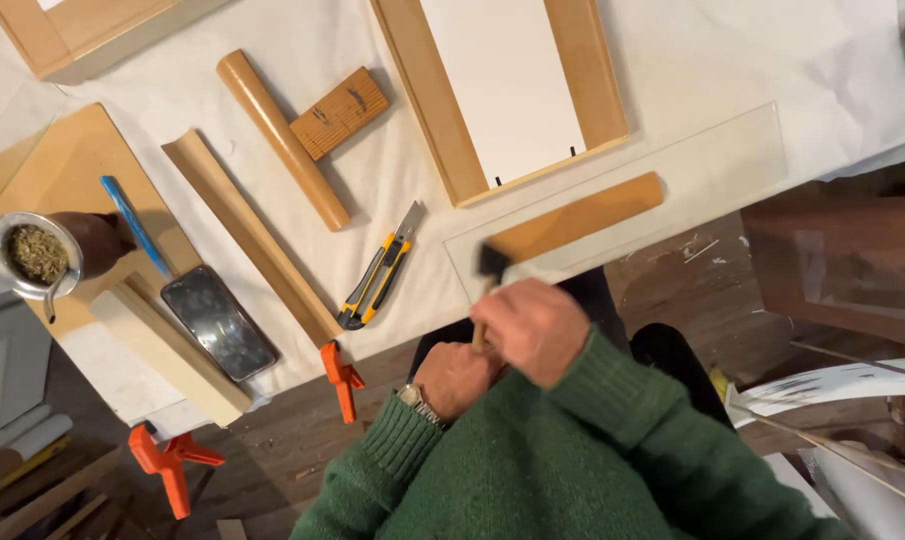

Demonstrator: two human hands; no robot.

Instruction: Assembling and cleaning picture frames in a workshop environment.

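1. My right hand [532, 330] is closed around the wooden handle of a small black-headed hammer [490, 265], held at the near edge of the white-covered worktop [672, 70].
2. My left hand [457, 378] sits just below it, fingers curled shut; whether they hold anything, I cannot tell.
3. The hammer head hovers by a flat wooden strip [577, 217] under a clear sheet [712, 165].
4. I judge tapping is in hand; the next move calls for a light, aimed blow.
5. A yellow utility knife [377, 280] lies leftward.

White-covered table [302, 40], yellow utility knife [377, 272], wood mouldings [282, 138], frame w/ white panel [502, 90], glass sheet [712, 165]
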